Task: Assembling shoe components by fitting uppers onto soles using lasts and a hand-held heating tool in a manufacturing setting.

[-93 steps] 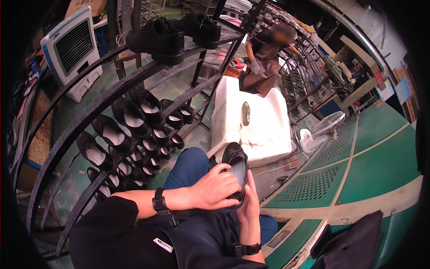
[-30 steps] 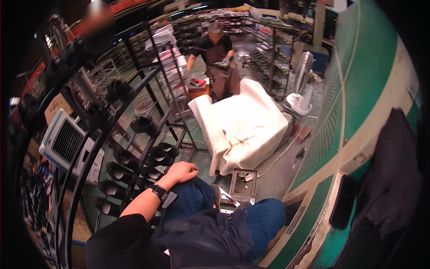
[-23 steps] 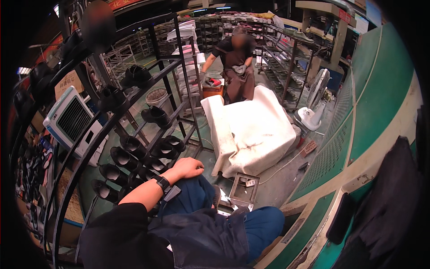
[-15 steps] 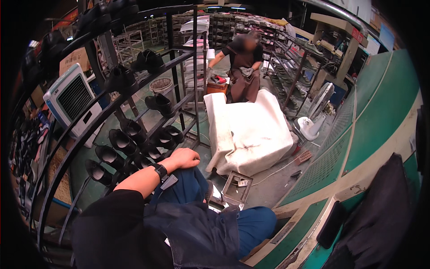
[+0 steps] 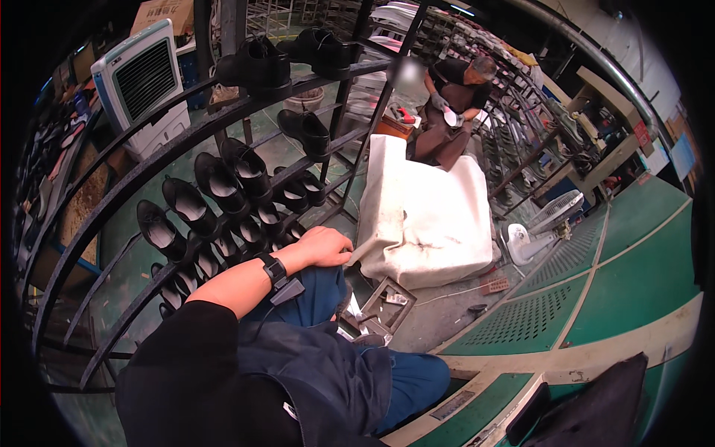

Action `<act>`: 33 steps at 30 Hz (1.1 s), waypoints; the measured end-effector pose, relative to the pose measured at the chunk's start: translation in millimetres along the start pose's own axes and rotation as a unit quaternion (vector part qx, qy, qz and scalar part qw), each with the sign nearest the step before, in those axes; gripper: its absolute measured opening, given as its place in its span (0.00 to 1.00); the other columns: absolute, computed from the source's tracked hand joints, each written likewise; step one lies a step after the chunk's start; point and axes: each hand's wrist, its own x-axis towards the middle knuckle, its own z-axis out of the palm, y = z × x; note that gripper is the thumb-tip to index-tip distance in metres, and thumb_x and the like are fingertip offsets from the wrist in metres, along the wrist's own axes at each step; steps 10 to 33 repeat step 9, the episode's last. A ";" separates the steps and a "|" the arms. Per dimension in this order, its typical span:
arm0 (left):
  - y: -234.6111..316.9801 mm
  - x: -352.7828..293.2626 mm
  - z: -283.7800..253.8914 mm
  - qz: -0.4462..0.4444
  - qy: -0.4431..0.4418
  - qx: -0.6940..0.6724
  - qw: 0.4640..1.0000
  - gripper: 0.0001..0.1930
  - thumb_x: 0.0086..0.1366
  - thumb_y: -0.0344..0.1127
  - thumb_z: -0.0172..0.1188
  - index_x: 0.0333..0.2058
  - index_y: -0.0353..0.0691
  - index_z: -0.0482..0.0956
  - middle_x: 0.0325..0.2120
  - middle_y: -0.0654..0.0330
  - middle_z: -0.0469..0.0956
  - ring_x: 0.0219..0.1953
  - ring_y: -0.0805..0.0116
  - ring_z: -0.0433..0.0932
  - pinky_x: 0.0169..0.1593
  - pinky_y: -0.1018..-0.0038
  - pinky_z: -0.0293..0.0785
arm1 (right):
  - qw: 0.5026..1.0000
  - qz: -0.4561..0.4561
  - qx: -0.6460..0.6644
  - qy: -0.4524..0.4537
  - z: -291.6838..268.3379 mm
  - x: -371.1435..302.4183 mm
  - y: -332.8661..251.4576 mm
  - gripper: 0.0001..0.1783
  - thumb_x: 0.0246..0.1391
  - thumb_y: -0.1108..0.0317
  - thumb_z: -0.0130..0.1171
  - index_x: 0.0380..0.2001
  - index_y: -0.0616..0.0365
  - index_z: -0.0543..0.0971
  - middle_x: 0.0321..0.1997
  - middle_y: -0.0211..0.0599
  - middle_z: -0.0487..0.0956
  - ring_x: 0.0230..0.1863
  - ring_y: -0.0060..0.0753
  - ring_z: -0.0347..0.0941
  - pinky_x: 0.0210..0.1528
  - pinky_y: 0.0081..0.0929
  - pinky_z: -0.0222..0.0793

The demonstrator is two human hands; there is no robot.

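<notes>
My left hand (image 5: 325, 247) rests on my left knee, which is covered by blue trousers (image 5: 313, 292). Its fingers bend down over the knee and their tips are hidden. A dark watch-like band (image 5: 274, 270) is strapped round that wrist, with a small grey block (image 5: 287, 291) beside it. Nearest to this hand, on the left, are black shoes (image 5: 216, 182) set in rows on a dark metal rack (image 5: 149, 160). Just beyond the knee stands a bulky block draped in off-white cloth (image 5: 439, 223). My right hand is out of view.
Past the draped block sits a co-worker (image 5: 462, 93) in grey gloves, holding a pale piece (image 5: 451, 117). A white fan (image 5: 525, 242) stands right of the block. Green machine panels (image 5: 640, 253) line the right side. A metal frame (image 5: 387, 305) lies near my feet.
The whole view has shifted, bringing the rack closer in. The co-worker's arm has come back from the orange box, and both gloved hands now meet at a pale piece. My left hand stays on the knee.
</notes>
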 end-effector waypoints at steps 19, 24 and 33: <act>-14.0 20.9 18.1 0.025 -0.032 -0.043 0.998 0.20 0.60 0.50 0.54 0.45 0.48 0.84 0.36 0.53 0.84 0.42 0.51 0.81 0.48 0.59 0.76 | 0.952 -0.173 0.245 0.068 -14.6 -38.0 -27.4 0.44 0.55 0.53 0.65 0.68 0.64 0.60 0.64 0.53 0.70 0.60 0.38 0.69 0.62 0.35 0.63; -14.0 20.9 18.1 0.025 -0.032 -0.043 0.998 0.20 0.60 0.50 0.54 0.45 0.48 0.84 0.36 0.53 0.84 0.42 0.51 0.81 0.48 0.59 0.76 | 0.952 -0.173 0.245 0.068 -14.6 -38.0 -27.4 0.44 0.55 0.53 0.65 0.68 0.64 0.60 0.64 0.53 0.70 0.60 0.38 0.69 0.62 0.35 0.63; -14.0 20.9 18.1 0.025 -0.032 -0.043 0.998 0.20 0.60 0.50 0.54 0.45 0.48 0.84 0.36 0.53 0.84 0.42 0.51 0.81 0.48 0.59 0.76 | 0.952 -0.173 0.245 0.068 -14.6 -38.0 -27.4 0.44 0.55 0.53 0.65 0.68 0.64 0.60 0.64 0.53 0.70 0.60 0.38 0.69 0.62 0.35 0.63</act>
